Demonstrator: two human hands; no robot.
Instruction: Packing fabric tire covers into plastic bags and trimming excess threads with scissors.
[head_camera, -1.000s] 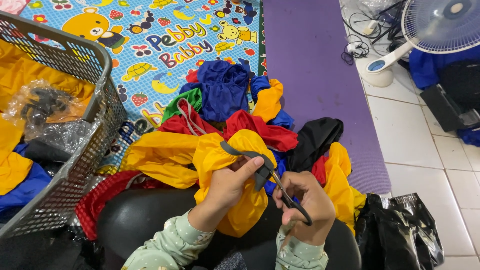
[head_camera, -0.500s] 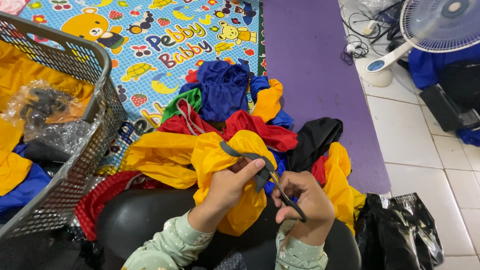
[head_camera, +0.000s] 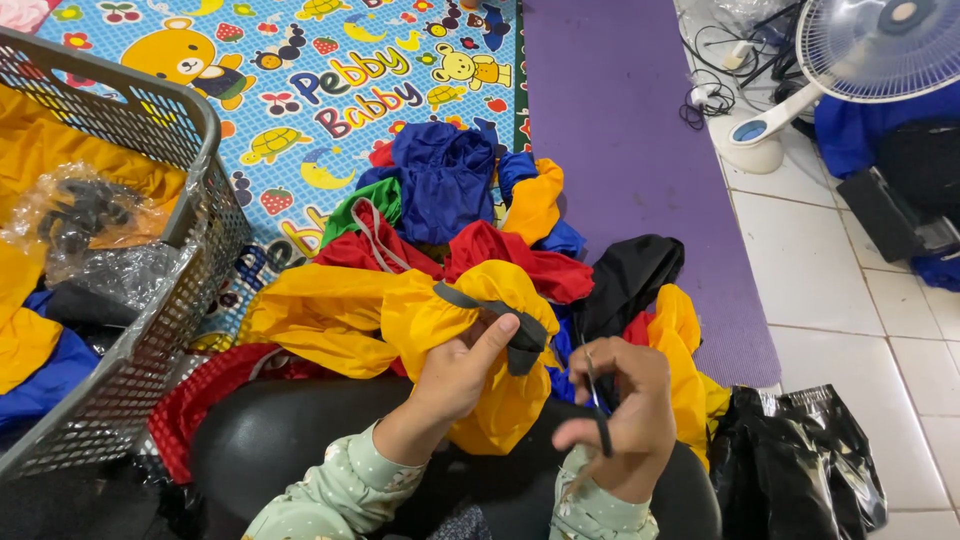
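My left hand (head_camera: 455, 375) grips a bunched yellow cloth (head_camera: 440, 320), the index finger stretched along its dark grey strap (head_camera: 495, 312). My right hand (head_camera: 625, 420) is closed around a small pair of black scissors (head_camera: 595, 400), held upright just right of the strap, blades pointing up, apart from the cloth. Both hands rest over a black rounded cushion (head_camera: 290, 430). Beyond the hands lies a heap of cloth pieces (head_camera: 450, 190) in blue, red, green, yellow and black.
A grey mesh basket (head_camera: 170, 300) at left holds yellow and blue cloth and clear plastic bags. A cartoon play mat (head_camera: 300, 70) and a purple mat (head_camera: 620, 150) cover the floor. A white fan (head_camera: 860, 50), cables and a black plastic bag (head_camera: 800, 460) sit at right.
My right hand has drawn the scissors back from the strap and turned them upright. The left hand keeps its hold on the yellow cloth.
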